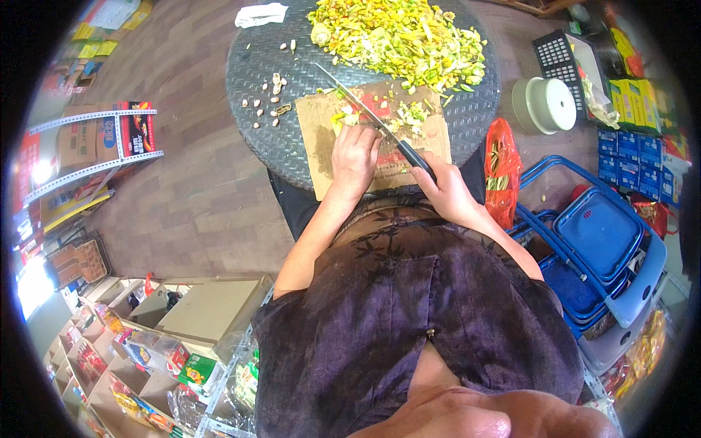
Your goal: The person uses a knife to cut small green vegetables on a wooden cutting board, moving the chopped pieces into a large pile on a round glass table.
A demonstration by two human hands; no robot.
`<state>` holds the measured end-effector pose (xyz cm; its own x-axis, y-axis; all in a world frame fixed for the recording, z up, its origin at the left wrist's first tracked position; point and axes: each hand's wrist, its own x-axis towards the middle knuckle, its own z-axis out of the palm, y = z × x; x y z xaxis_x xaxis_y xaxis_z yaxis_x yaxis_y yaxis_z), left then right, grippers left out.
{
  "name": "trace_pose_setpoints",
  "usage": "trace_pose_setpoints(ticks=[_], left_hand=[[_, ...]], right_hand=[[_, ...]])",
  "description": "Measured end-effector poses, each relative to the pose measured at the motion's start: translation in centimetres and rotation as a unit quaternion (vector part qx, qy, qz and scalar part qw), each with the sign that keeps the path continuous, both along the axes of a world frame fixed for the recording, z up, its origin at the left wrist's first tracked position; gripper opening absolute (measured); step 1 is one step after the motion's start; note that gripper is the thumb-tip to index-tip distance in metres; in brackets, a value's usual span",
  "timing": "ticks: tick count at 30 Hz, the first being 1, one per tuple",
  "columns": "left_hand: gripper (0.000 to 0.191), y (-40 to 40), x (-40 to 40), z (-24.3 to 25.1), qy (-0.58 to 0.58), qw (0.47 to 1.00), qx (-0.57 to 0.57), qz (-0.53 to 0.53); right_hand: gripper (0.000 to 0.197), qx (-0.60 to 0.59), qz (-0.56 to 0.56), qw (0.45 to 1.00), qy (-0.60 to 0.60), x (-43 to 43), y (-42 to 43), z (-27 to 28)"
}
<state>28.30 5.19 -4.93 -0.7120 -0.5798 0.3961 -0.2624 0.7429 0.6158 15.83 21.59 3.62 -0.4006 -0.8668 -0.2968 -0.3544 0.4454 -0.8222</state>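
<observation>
My right hand [450,189] grips the black handle of a long kitchen knife [366,110], its blade slanting up and left over a flat piece of cardboard [319,156]. Just left of the blade, my left hand [356,150] presses its curled fingertips on pale green vegetable pieces [346,117]. Small chopped bits [412,116] lie on the cardboard right of the blade. Beyond it rises a large heap of chopped yellow-green vegetables [405,41]. All of this rests on a round, dark woven-pattern table [268,134].
Peanuts and shells [276,85] are scattered on the table's left, with a white tissue [261,15] at the far edge. A red plastic bag [501,175] hangs or stands by the table's right. Blue folding chairs [599,235], a pale stool [545,105] and stocked shelves [90,145] surround me.
</observation>
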Motion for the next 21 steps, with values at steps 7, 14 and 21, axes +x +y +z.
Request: trace_pose_setpoints(ticks=[7, 14, 21], left_hand=[[0.011, 0.0, 0.0, -0.1, 0.007, 1.0, -0.002, 0.008], [0.012, -0.2, 0.6, 0.4, 0.041, 0.998, 0.014, 0.039], [0.007, -6.0, 2.0, 1.4, 0.045, 0.989, 0.036, 0.137]], right_hand=[[0.027, -0.004, 0.0, 1.0, -0.015, 0.2, 0.2, -1.0], [0.028, -0.003, -0.01, 1.0, -0.009, 0.0, 0.4, -1.5], [0.027, -0.031, -0.088, 0.994, -0.051, 0.4, 2.6, -1.9]])
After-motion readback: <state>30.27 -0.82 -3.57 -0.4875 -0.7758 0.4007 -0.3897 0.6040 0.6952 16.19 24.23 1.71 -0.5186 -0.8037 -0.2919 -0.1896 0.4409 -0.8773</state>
